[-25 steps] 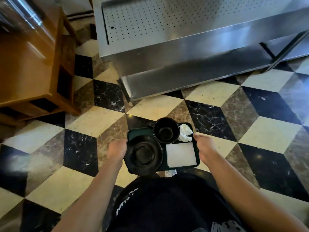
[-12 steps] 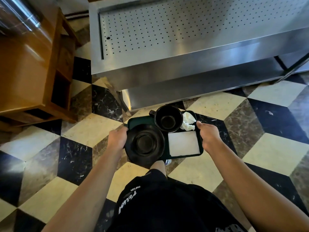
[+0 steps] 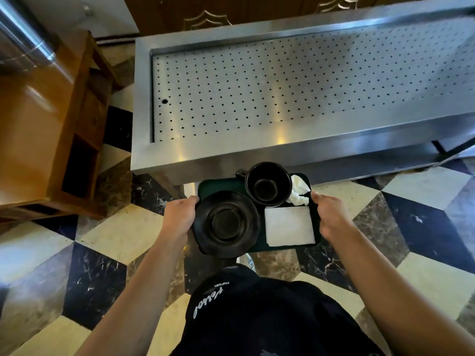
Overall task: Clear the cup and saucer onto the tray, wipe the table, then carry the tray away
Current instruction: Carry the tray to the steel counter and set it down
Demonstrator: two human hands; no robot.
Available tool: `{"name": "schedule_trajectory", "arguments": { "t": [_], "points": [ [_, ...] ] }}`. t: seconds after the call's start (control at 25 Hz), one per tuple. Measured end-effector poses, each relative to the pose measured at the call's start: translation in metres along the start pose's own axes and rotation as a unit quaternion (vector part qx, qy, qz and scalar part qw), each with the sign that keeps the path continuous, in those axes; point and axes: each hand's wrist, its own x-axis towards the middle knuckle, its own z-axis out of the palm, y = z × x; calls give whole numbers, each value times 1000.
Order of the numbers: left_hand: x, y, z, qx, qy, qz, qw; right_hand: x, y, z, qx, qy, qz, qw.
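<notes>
The dark green rectangular plastic tray (image 3: 221,185) is held level in the air over the chequered marble floor (image 3: 424,201), its far edge just in front of the near wall of a brushed stainless-steel counter with a perforated top (image 3: 282,86). The left hand (image 3: 178,218) grips the tray's left edge and the right hand (image 3: 327,217) grips the right edge; on both, the thumb lies over the rim and the other fingers curl out of sight beneath, so each hand is closed on the tray.

On the tray, the round black ceramic saucer (image 3: 226,223) lies at the near left, overhanging the near edge. The black ceramic cup (image 3: 267,186) stands upright at the far middle, apparently empty, with its handle pointing left. A crumpled white paper napkin (image 3: 298,192) sits just right of the cup, and a flat folded white cloth or napkin (image 3: 289,226) lies at the near right. A wooden cabinet (image 3: 38,124) stands to the left.

Clearing looks finished, and the carrying step is in hand. The next move probably calls for lifting the tray over the counter's raised rim and setting it flat on the perforated surface, keeping it level so the overhanging saucer does not slide off.
</notes>
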Motion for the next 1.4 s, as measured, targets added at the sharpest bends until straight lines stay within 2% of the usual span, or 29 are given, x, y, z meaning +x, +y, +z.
{"name": "schedule_trajectory", "arguments": {
  "t": [0.32, 0.48, 0.72, 1.0, 1.24, 1.4],
  "points": [
    [63, 77, 32, -6, -2, 26, 1000, 75, -86, 47, 9, -1, -5, 1000],
    [92, 116, 52, -9, 33, -2, 999, 111, -130, 73, -3, -8, -20, 1000],
    [133, 166, 81, 0, 91, -2, 996, 165, -202, 112, -37, -52, -19, 998],
    [186, 204, 100, -29, 121, -44, 991, 218, -261, 155, -68, -86, -9, 994],
    [231, 228, 100, -28, 89, -52, 994, 240, -280, 189, -81, -82, -1, 993],
    [263, 242, 92, -13, 55, -48, 997, 253, -276, 212, -88, -48, 3, 995]
  ]
}}
